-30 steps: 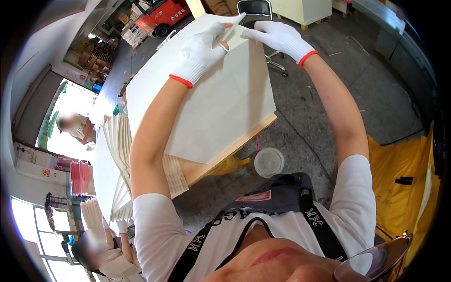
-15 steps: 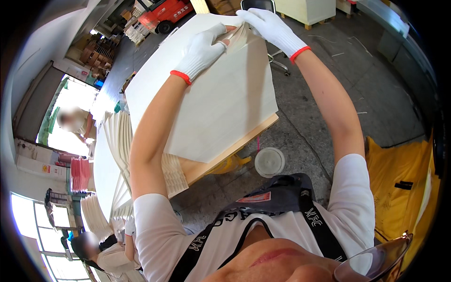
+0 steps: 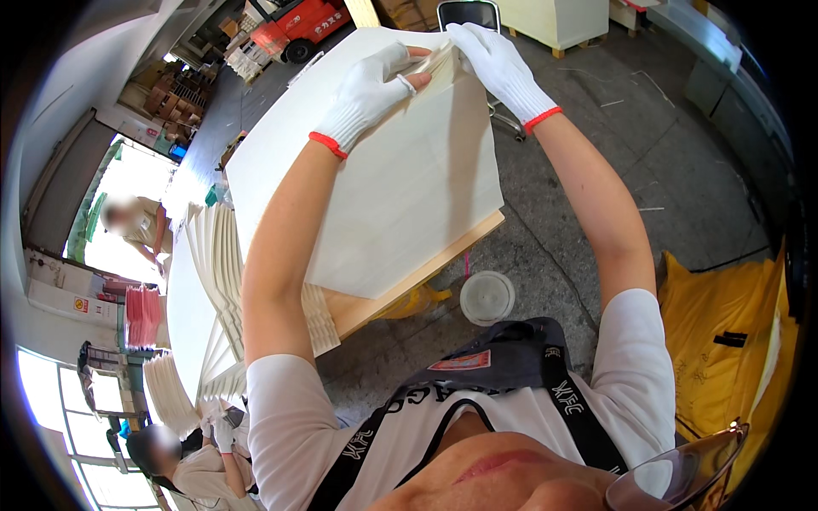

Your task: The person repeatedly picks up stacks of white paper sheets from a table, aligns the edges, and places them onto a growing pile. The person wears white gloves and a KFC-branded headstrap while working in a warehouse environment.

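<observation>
A broad stack of cream paper sheets (image 3: 400, 192) lies across the table in front of me. My left hand (image 3: 371, 95), in a white knit glove with bare thumb and fingertip showing, is closed on the far part of the sheets, where their edges lift and bunch. My right hand (image 3: 498, 75), also white-gloved with a red cuff, is closed over the far right corner of the same sheets. Its fingertips are partly hidden against the paper, so how many sheets it holds cannot be made out.
Wavy piles of folded paper (image 3: 213, 264) stand left of my left arm on the wooden table (image 3: 409, 277). A round translucent tub (image 3: 487, 298) sits on the floor below the table edge. A chair (image 3: 469, 13), a red forklift (image 3: 298, 25) and yellow cloth (image 3: 724, 341) are around. Two people work at left.
My right hand has shifted slightly right and down along the paper corner. My left hand stays nearly in place. The lower-left person's gloved hands have moved.
</observation>
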`<state>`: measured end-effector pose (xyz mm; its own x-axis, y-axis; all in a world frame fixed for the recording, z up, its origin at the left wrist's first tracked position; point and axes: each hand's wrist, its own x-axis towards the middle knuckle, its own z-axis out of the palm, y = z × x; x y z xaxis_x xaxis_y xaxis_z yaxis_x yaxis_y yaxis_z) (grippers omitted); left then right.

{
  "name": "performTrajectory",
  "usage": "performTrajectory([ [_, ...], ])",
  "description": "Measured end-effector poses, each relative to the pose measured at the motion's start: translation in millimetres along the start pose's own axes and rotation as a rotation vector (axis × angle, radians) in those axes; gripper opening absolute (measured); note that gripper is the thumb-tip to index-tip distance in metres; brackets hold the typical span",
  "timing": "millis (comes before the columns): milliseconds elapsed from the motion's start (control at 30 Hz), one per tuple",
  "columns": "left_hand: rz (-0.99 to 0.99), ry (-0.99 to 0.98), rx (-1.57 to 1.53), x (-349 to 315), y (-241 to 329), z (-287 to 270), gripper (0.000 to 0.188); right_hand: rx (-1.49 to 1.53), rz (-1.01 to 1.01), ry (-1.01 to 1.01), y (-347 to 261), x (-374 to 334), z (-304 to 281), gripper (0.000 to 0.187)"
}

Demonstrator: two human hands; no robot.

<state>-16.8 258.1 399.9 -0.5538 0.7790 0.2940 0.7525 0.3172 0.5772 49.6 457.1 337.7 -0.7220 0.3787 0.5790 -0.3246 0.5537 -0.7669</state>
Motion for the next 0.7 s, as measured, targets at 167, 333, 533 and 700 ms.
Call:
performTrajectory([
  [167, 0.216, 0.14, 0.02, -2, 0, 3, 0.037, -0.064, 0.009, 0.016, -13, -7, -2, 0.059],
  [333, -0.009, -0.005, 0.15, -2, 6, -1, 0.037, -0.146, -0.017, -0.015, -13, -5, -4, 0.06],
  [533, 0.064, 0.04, 0.166, -4, 3, 4, 0.037, -0.132, -0.022, -0.009, -6, -4, -2, 0.06],
  [700, 0.19, 0.103, 0.205, -4, -4, 2, 0.034, -0.125, -0.001, -0.001, -12, -7, -2, 0.059],
])
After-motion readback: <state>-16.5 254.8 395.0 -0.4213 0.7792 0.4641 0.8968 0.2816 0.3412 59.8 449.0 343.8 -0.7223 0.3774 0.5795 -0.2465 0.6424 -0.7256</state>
